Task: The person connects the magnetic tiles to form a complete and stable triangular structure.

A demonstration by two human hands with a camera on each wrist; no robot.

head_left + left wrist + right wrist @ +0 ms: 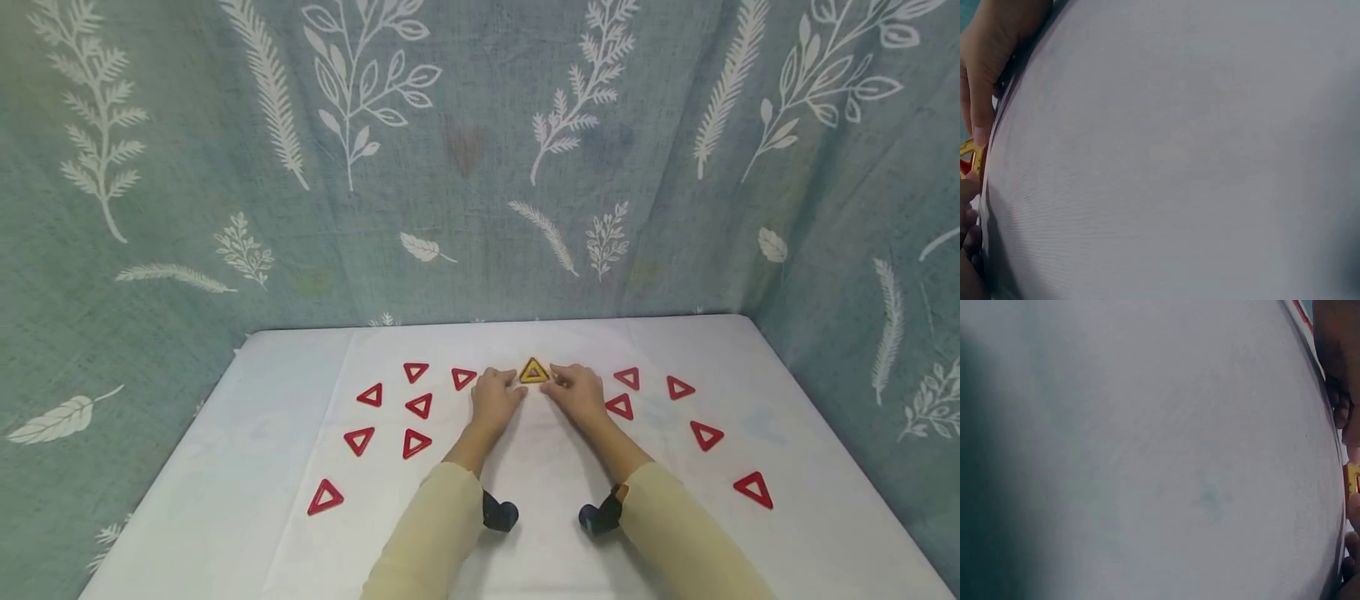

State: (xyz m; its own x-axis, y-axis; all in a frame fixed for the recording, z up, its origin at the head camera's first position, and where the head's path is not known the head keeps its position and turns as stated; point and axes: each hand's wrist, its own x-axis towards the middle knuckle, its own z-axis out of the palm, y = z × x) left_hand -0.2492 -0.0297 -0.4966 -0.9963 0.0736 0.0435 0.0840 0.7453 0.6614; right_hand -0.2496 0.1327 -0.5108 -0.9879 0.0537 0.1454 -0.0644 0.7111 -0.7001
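Observation:
A small yellow hollow triangle [534, 380] lies near the far edge of the white table, with its tip pointing away from me. My left hand [495, 398] has thumb and forefinger at its left corner, and my right hand [579, 393] pinches the right corner. In the left wrist view, fingertips of both hands meet the yellow triangle [979, 164], and some red shows in its opening and along its edge. Only a sliver of the yellow triangle [1352, 478] appears at the right border of the right wrist view; the fingers cover the rest.
Several red hollow triangles are scattered to the left, the nearest red triangle [464, 372] close to my left hand. Several more lie on the right, including a red triangle [764, 490] near the table's side. A leaf-patterned curtain [465, 250] hangs behind the white table [540, 483].

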